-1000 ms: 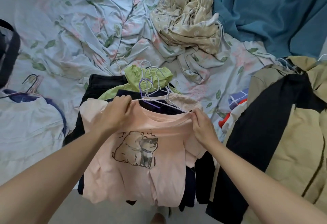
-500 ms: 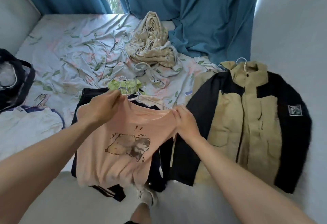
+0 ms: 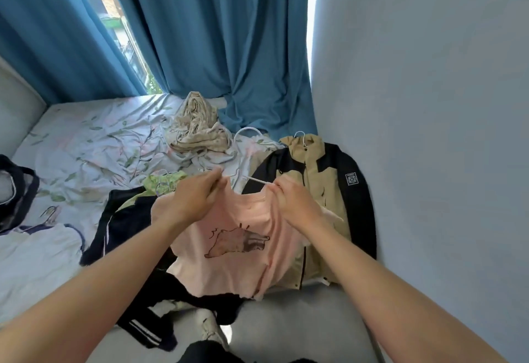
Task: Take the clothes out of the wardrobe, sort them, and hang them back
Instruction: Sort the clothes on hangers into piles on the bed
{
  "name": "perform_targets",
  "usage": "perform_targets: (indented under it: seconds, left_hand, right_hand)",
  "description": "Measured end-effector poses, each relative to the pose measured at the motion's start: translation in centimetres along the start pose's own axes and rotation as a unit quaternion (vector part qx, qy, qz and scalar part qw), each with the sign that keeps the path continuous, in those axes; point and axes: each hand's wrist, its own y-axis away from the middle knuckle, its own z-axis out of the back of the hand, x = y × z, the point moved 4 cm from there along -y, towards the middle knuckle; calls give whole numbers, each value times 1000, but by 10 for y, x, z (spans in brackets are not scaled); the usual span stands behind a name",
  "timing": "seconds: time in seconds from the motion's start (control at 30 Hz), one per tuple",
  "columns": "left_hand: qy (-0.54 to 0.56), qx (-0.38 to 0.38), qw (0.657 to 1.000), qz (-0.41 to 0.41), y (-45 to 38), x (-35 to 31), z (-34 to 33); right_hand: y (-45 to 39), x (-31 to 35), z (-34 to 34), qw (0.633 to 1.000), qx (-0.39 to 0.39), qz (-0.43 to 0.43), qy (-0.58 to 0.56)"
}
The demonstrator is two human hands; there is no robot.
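1. Pink tee (image 3: 237,245), centre frame, is lifted off the pile: left hand (image 3: 190,205) pinches one shoulder, right hand (image 3: 294,201) grips the other beside a white hanger (image 3: 257,180).
2. Dark clothes (image 3: 126,228) lie lower left of it, a jacket (image 3: 320,190) on its hanger to the right; sorting looks midway, nothing rehung.
3. Black bag (image 3: 17,190), left edge, sits on the bed (image 3: 94,145); its contents cannot be told. No wardrobe shows.

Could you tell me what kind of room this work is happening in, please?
Most likely a bedroom: a bed with a leaf-print sheet sits under a window hung with blue curtains, and clothes such as the pink T-shirt lie on it.
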Motion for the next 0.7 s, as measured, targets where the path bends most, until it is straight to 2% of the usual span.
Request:
perform_targets:
  seconds: [0.17, 0.6, 0.7]
  left_hand:
    - [19, -11, 1000, -2, -29, -35, -10]
    - [55, 168, 984, 35, -126, 19, -126]
    - [62, 183, 981, 29, -159, 15, -146]
  right_hand:
    - [1, -19, 35, 999, -36, -21, 6]
    - [-55, -128, 53, 983, -39, -136, 117]
    - [-77, -144, 65, 977, -43, -139, 153]
